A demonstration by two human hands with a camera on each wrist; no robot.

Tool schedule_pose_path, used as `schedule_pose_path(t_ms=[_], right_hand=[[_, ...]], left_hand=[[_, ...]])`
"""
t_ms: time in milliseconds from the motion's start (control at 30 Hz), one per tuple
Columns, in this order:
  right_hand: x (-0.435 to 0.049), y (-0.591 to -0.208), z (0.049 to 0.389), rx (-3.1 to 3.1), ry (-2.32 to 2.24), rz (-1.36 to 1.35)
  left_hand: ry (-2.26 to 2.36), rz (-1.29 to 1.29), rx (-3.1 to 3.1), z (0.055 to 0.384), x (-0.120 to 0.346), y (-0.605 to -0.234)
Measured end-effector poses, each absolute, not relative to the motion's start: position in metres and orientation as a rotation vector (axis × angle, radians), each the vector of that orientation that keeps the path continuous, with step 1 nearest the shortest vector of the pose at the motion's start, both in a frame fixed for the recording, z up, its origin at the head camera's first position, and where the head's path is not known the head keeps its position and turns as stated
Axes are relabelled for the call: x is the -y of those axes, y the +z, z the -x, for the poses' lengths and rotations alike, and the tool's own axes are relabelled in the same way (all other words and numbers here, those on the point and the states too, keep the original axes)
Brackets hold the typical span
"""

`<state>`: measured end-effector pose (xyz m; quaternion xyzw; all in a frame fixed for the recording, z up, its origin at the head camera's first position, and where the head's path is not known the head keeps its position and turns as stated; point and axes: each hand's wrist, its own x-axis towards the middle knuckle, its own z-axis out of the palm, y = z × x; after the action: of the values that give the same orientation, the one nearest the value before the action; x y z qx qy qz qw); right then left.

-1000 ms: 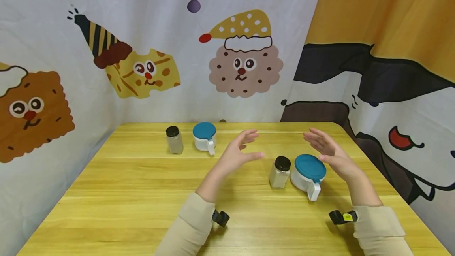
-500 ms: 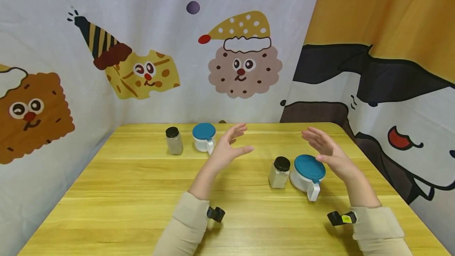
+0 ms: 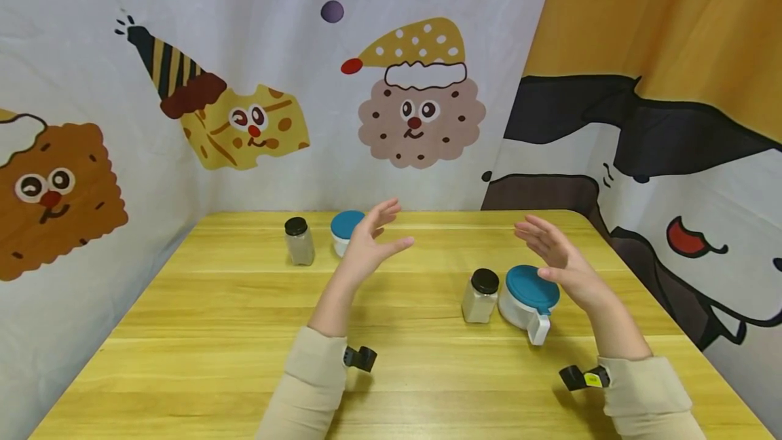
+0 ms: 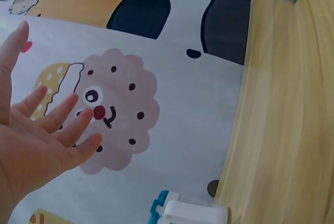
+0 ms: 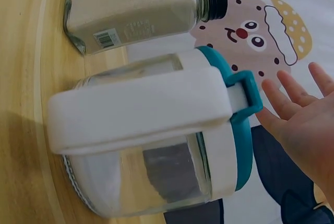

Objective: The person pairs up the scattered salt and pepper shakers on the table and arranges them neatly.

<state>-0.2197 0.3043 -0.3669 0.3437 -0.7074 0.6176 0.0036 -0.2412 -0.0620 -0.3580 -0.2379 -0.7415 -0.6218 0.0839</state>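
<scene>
Hovering spread, empty: left grip [image 3: 366,248], right grip [image 3: 569,269] | nearer pot [image 3: 527,299], handle [image 3: 540,329] away from counter's far edge [image 3: 452,217], likely for reach

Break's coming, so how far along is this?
Perhaps done: the near jar and near pot stand side by side, as do the far jar and far pot. In hand: nothing; left hand and right hand are empty. Left: possibly any opening, since all four look closed.
</scene>
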Motion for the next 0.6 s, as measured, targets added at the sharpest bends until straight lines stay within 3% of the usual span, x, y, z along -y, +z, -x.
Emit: schedule_pose_path(t_ms=[367,600], right_hand=[[-0.298,-0.365,0.218,2.175,1.940,-1.078],[-0.293,-0.366,0.218,2.155,1.947,-1.101]], left_hand=[[-1.912,0.614,2.185,0.243,0.078,-0.353],[-1.935,0.585,2.207,0.225,0.084,-0.330]])
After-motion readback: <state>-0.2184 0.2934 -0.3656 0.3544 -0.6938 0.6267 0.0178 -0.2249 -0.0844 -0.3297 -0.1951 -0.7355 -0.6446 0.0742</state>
